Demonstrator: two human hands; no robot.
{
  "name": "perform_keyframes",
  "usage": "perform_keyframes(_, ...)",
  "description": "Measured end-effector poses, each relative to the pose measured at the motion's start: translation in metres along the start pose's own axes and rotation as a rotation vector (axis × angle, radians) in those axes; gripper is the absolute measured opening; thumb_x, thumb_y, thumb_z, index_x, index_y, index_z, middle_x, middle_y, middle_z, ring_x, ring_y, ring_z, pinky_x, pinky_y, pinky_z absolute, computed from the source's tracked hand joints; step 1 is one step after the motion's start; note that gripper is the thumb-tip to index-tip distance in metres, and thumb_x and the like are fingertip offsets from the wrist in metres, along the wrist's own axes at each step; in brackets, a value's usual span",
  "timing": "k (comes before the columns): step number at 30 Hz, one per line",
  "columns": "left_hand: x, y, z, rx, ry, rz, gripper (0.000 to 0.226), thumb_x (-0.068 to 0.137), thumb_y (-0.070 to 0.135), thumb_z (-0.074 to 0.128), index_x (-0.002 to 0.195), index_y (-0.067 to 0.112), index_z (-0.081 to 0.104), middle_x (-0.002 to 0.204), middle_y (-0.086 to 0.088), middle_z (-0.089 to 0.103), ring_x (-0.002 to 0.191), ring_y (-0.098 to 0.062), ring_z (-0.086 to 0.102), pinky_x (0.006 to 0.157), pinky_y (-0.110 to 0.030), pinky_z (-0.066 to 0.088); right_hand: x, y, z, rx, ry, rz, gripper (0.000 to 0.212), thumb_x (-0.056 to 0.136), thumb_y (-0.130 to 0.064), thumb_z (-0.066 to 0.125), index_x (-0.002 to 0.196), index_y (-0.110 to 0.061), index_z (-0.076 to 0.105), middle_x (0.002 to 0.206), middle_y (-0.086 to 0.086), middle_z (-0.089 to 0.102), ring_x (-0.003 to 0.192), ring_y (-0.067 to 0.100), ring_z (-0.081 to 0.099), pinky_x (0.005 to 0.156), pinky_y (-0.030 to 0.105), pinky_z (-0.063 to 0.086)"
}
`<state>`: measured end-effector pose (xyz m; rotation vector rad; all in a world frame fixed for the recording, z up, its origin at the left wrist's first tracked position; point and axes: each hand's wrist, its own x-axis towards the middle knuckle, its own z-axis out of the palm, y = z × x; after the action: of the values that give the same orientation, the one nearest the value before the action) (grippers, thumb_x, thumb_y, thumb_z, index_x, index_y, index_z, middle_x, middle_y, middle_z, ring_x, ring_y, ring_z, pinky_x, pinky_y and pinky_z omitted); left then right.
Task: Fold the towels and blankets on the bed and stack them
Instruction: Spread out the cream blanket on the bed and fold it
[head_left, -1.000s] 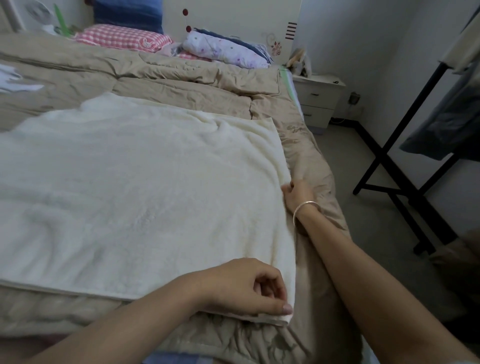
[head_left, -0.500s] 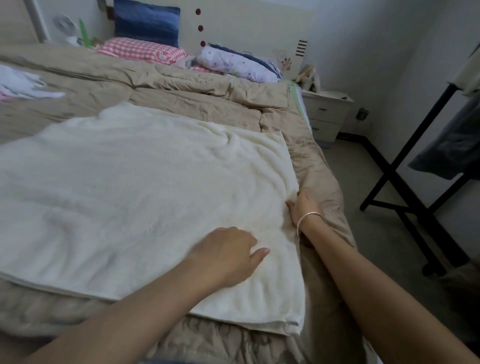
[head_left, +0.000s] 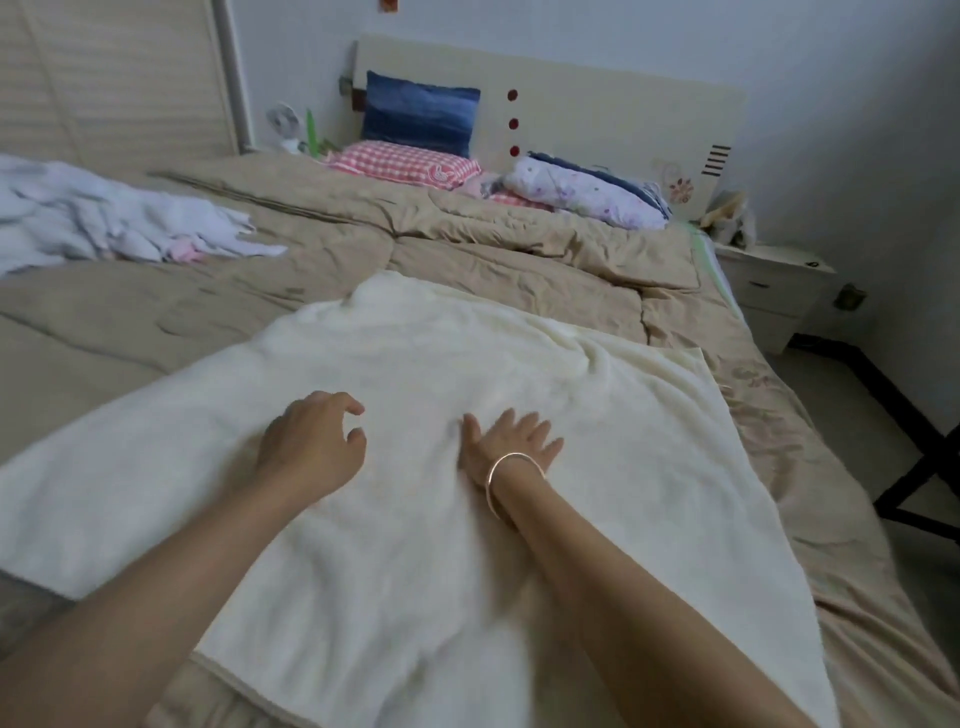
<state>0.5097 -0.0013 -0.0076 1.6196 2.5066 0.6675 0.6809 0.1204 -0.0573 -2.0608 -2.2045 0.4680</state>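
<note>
A large cream fleece blanket (head_left: 597, 426) lies spread flat over the near part of the bed, on top of a tan quilt (head_left: 467, 244). My left hand (head_left: 311, 441) hovers over the blanket's middle with its fingers loosely curled, holding nothing. My right hand (head_left: 511, 441), with a bracelet on the wrist, lies flat on the blanket just to the right, fingers spread and pressing the fabric. A crumpled heap of white and pale pink cloths (head_left: 114, 218) sits at the far left of the bed.
Pillows lie at the headboard: a blue one (head_left: 421, 117), a pink checked one (head_left: 405, 161) and a floral one (head_left: 582, 195). A white bedside cabinet (head_left: 774, 291) stands at the right. A black rack frame (head_left: 914, 415) stands on the floor beside the bed.
Both hands left the blanket's right edge and moved onto its middle. My left hand let go of the near corner. The view lifted toward the headboard.
</note>
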Motion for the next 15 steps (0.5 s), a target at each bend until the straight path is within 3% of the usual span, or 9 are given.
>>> perform_keyframes(5,0.06,-0.127,-0.026,0.115,0.154,-0.228,0.038,0.089,0.019,0.059,0.125,0.01,0.058,0.127,-0.018,0.057,0.116,-0.039,0.052,0.095,-0.041,0.043,-0.008,-0.178,0.055,0.023,-0.018,-0.269,0.076,0.096,-0.058,0.011,0.153,-0.009,0.004,0.159,0.019,-0.005,0.145,0.038,-0.012,0.112,0.06,-0.012)
perform_keyframes(9,0.095,-0.181,-0.043,0.002,0.128,-0.331,0.021,0.09,0.029,0.06,0.104,0.013,0.065,0.108,-0.012,0.069,0.103,-0.033,0.062,0.083,-0.037,0.049,-0.009,-0.273,0.083,-0.005,-0.116,-0.462,0.071,0.097,-0.049,0.015,0.152,-0.006,0.006,0.159,0.019,0.0,0.147,0.033,-0.008,0.112,0.059,-0.012)
perform_keyframes(11,0.107,-0.195,-0.048,-0.036,0.049,-0.334,0.024,0.089,0.039,0.063,0.086,0.015,0.066,0.089,-0.003,0.07,0.091,-0.028,0.065,0.073,-0.032,0.048,0.01,-0.291,0.076,0.122,-0.137,-0.506,0.061,0.098,-0.044,0.02,0.151,-0.013,0.022,0.155,0.02,0.02,0.146,0.03,0.009,0.116,0.054,0.001)
perform_keyframes(13,0.117,-0.206,-0.05,0.037,-0.087,-0.274,0.028,0.089,0.038,0.064,0.075,0.014,0.061,0.078,-0.001,0.067,0.082,-0.023,0.063,0.065,-0.029,0.043,0.039,-0.286,0.058,0.311,-0.094,-0.559,0.045,0.098,-0.038,0.032,0.135,-0.02,0.05,0.137,0.014,0.049,0.131,0.03,0.039,0.109,0.042,0.029)
perform_keyframes(15,0.131,-0.21,-0.055,0.239,-0.312,-0.263,0.023,0.094,0.038,0.056,0.087,0.015,0.059,0.1,-0.006,0.068,0.096,-0.022,0.062,0.074,-0.026,0.044,0.082,-0.274,0.038,0.416,0.029,-0.552,0.032,0.096,-0.032,0.042,0.117,-0.02,0.062,0.119,0.008,0.062,0.114,0.029,0.054,0.091,0.035,0.043)
